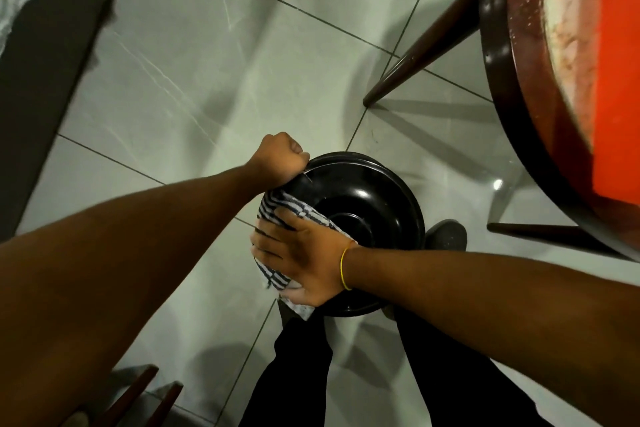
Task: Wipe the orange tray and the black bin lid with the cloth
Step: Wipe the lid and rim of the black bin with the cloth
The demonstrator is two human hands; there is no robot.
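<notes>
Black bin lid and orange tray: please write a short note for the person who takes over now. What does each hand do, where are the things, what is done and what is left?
Left hand: closed in a fist on the far-left rim of the round glossy black bin lid, steadying it.
Right hand: spread flat, pressing the blue-and-white striped cloth onto the lid's near-left side.
The lid sits above the grey tiled floor, in front of the legs.
The flat orange tray lies on the round dark wooden table, at right.
Done: lid wiping is under way. Whether the tray is wiped, I cannot tell.
Left: wipe the uncovered centre and right side of the lid, then check the tray.
</notes>
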